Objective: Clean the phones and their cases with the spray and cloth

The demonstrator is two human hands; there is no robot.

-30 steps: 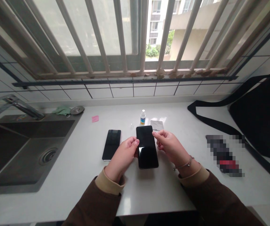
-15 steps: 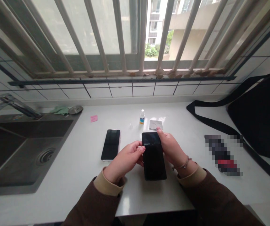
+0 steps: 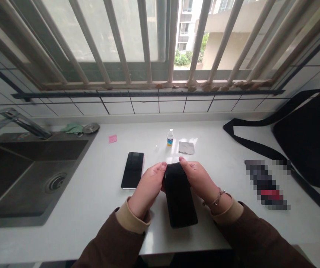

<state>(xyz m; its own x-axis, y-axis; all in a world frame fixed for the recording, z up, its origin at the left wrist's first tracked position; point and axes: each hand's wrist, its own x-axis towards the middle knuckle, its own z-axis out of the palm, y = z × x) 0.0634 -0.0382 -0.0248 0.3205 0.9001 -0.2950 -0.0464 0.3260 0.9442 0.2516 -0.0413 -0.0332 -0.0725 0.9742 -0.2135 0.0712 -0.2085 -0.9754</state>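
A black smartphone (image 3: 180, 199) with a dark screen is held above the white counter (image 3: 93, 208) between both hands. My left hand (image 3: 150, 183) is closed on its upper left edge, the thumb near the top corner. My right hand (image 3: 200, 176) grips the upper right side, its thumb at the top edge; the fingers behind the phone are hidden. A second phone (image 3: 132, 170) lies flat on the counter, left of my left hand. Beyond the held phone stand a small white bottle (image 3: 170, 137) with a blue and yellow label and a flat greyish-white wipe or paper (image 3: 186, 147).
A sink (image 3: 37, 186) with a faucet (image 3: 28, 124) is at the left. Near it lie a green cloth (image 3: 73, 128), a metal drain lid (image 3: 91, 128) and a pink slip (image 3: 112, 139). On the right are a black bag (image 3: 310, 137) with a strap and a blurred-out item (image 3: 267, 186).
The held phone has tilted, its lower end coming closer to me. My left thumb has shifted up to the top corner, and my right hand has moved slightly down and left.
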